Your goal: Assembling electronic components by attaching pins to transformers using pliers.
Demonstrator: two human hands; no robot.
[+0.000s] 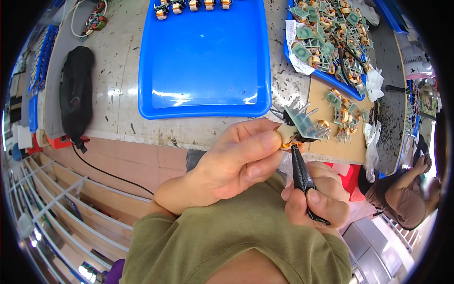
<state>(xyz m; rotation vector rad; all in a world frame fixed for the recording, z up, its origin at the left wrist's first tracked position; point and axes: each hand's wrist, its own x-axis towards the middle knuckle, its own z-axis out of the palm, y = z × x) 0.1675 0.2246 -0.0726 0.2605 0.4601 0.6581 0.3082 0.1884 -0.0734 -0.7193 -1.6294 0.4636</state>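
Observation:
My left hand [231,163] pinches a small green circuit board [301,121] with a copper-wound coil and metal pins, gripping it by its pale, rounded part. The board is held tilted above the table's front edge. In my right hand [328,196] is a pair of black tweezers [301,171], pointing up and away from me. Their tip touches or nearly touches the orange wire under the coil; the exact contact is too small to tell. Right of the held board, several similar boards [344,113] lie on a brown sheet [321,99].
A blue tray [203,57] holds several coil parts [194,4] along its far end. Another blue tray [326,80], heaped with boards, stands at the far right. A black pouch-like object [77,92] lies at the left. A person [402,199] sits at the right.

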